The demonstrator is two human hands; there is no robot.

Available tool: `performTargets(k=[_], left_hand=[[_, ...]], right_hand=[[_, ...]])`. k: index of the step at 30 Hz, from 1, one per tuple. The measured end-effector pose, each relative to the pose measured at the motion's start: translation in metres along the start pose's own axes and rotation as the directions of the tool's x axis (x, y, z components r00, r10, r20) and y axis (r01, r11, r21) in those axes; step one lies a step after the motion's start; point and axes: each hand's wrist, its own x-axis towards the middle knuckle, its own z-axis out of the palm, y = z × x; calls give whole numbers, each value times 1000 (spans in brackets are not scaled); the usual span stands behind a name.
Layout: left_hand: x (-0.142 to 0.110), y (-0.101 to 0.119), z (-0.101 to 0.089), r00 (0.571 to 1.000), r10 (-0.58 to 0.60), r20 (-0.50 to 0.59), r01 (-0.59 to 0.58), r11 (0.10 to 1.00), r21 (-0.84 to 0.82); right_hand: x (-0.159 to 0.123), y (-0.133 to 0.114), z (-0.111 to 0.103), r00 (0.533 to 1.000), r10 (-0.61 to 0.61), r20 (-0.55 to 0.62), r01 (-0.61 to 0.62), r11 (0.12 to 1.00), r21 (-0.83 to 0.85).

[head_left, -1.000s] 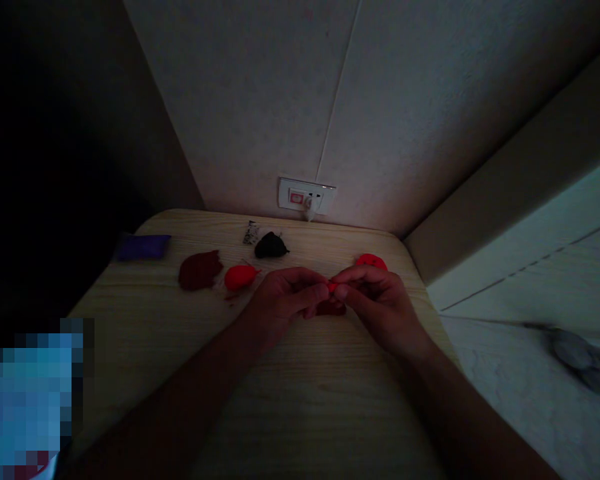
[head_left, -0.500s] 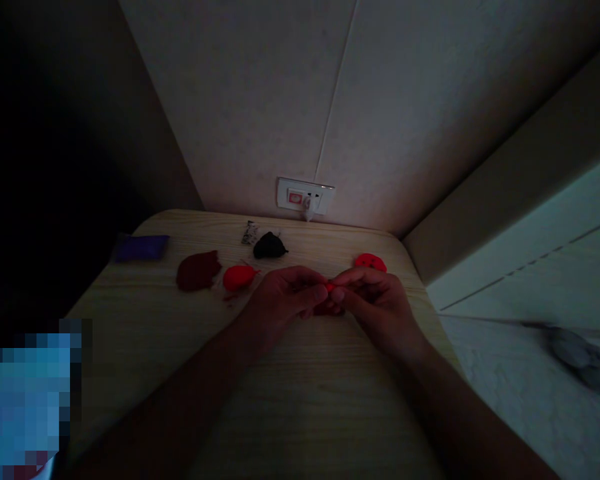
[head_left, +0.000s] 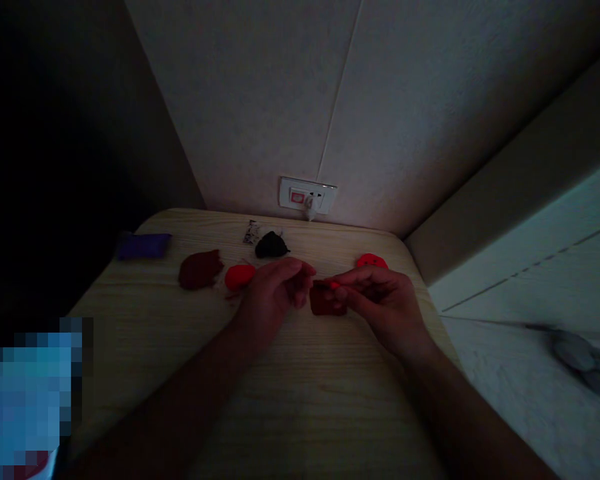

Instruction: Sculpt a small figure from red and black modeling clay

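One red lump [head_left: 335, 285], pinching right hand [head_left: 391, 303]

- Wall [head_left: 260, 100]: upper centre of frame; one seam visible.
- Socket [head_left: 305, 187]: wall-mounted, near frame centre; plug [head_left: 309, 206] inserted.
- Purple packet [head_left: 144, 246]: left of frame.
- Grey object [head_left: 575, 351]: lower right of frame; blurred.

**Dim room, darkest at left**

Beyond the wood-grained bench [head_left: 300, 380] rises a pale, seamed wall [head_left: 250, 100], a white socket plate [head_left: 284, 195] and plug [head_left: 310, 209] set low on it. A pale panel [head_left: 540, 235] with a broken dark line [head_left: 555, 255] slants along the right.
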Motion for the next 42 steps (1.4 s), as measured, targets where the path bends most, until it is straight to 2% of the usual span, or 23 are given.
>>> performTargets(k=[3, 6, 9, 11, 17, 39, 42], left_hand=[[2, -2, -3, 998, 61, -7, -60, 990, 131], [1, -6, -3, 997, 26, 77, -45, 967, 251], [-2, -8, 0, 993, -4, 114, -29, 957, 290], [-3, -8, 2, 993, 1, 119, -37, 953, 301], [-2, -9, 1, 993, 25, 111, -50, 972, 230], [-3, -8, 2, 995, 39, 91, -62, 964, 259], [-3, -9, 3, 995, 33, 90, -56, 962, 267]], right_hand=[[0, -1, -1, 999, -38, 0, 38, 996, -80], [1, 0, -2, 995, -102, 19, 103, 978, -183], [1, 2, -5, 981, -189, 46, 194, 946, -260], [1, 2, -5, 975, -213, 58, 220, 936, -274], [0, 2, -4, 985, -170, -18, 161, 957, -240], [-4, 1, -5, 973, -226, 50, 228, 903, -363], [-3, 1, -5, 979, -203, 34, 202, 911, -360]])
